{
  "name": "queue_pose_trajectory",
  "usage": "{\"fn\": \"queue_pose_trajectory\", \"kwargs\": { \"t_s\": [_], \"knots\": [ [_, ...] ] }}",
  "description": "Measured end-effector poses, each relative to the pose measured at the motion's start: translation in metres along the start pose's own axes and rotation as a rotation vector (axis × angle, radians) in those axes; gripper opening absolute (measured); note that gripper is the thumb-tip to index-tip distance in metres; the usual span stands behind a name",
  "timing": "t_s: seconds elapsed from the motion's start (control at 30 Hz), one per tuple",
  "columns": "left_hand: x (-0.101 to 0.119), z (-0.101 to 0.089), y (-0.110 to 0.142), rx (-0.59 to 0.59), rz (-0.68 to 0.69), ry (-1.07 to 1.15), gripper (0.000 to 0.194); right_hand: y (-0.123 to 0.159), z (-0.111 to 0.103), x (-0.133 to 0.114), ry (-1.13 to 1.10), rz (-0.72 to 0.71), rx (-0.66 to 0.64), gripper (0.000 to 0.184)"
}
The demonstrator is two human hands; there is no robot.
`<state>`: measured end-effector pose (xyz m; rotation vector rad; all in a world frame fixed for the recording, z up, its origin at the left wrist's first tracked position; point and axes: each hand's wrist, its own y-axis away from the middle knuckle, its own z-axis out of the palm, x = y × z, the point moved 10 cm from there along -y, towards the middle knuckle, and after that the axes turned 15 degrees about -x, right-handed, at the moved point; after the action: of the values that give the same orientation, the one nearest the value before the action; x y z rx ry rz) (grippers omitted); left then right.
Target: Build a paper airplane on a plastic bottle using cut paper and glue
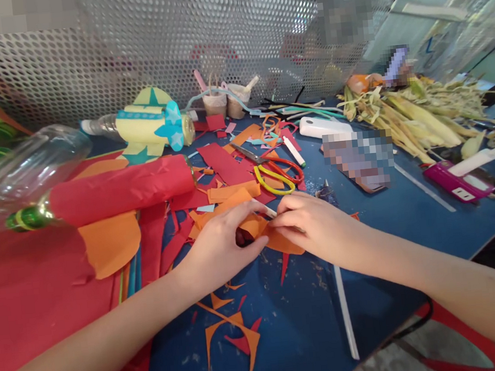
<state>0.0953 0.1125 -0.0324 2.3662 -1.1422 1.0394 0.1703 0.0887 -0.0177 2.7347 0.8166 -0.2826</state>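
Observation:
My left hand [222, 240] is closed on a piece of orange paper [286, 245], its thumb and fingers curled around a fold. My right hand [316, 219] pinches the same paper from the other side. A small whitish thing [269, 210] shows between the fingertips; I cannot make out what it is. Just behind the hands lie scissors [246, 152] with red and yellow handles, among red and orange scraps. A bottle wrapped in red paper [120, 189] lies to the left, with orange fin-shaped paper [112, 248] at its side.
Behind it lies a bottle rocket in yellow paper [139, 127] with blue stars. Two small pots [215, 103] stand by the perforated metal screen [138, 50]. A phone [355, 166], dried husks [415, 111] and a purple device [457, 181] lie right. Paper offcuts [250, 348] litter the front.

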Motion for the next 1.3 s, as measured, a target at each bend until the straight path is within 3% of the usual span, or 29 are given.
{"fn": "queue_pose_trajectory", "kwargs": {
  "t_s": [0.1, 0.2, 0.4, 0.53, 0.7, 0.83, 0.97, 1.03, 1.17, 1.3],
  "knots": [
    [0.000, 0.000, 0.002, -0.019, -0.019, 0.065, 0.031, -0.002, -0.002, 0.008, -0.074, 0.060, -0.033, 0.013],
    [0.002, 0.001, 0.003, -0.061, 0.002, 0.177, 0.031, -0.006, -0.009, 0.016, -0.209, 0.085, 0.018, 0.011],
    [0.000, -0.002, 0.008, -0.053, 0.034, 0.300, 0.025, -0.017, -0.006, 0.009, -0.264, -0.098, 0.023, 0.013],
    [0.000, -0.014, 0.011, 0.052, 0.031, 0.269, 0.024, -0.014, -0.006, 0.011, -0.350, -0.146, 0.051, 0.016],
    [-0.002, -0.043, 0.029, 0.355, 0.018, 0.223, 0.016, -0.009, -0.013, 0.025, -0.696, -0.159, 0.136, 0.006],
    [-0.006, -0.042, 0.032, 0.353, -0.019, 0.244, 0.016, -0.004, -0.022, 0.035, -0.844, -0.117, 0.251, 0.007],
    [0.005, -0.032, 0.028, 0.290, 0.052, 0.228, 0.045, 0.003, -0.028, 0.030, -0.848, -0.151, 0.309, 0.006],
    [0.011, -0.028, 0.028, 0.288, 0.108, 0.240, 0.050, 0.008, -0.032, 0.025, -0.812, -0.181, 0.349, 0.008],
    [0.019, -0.028, 0.030, 0.334, 0.165, 0.255, 0.036, 0.014, -0.035, 0.014, -0.701, -0.232, 0.405, 0.017],
    [0.019, -0.034, 0.034, 0.398, 0.124, 0.248, 0.024, 0.016, -0.036, 0.007, -0.608, -0.260, 0.450, 0.021]
  ]
}}
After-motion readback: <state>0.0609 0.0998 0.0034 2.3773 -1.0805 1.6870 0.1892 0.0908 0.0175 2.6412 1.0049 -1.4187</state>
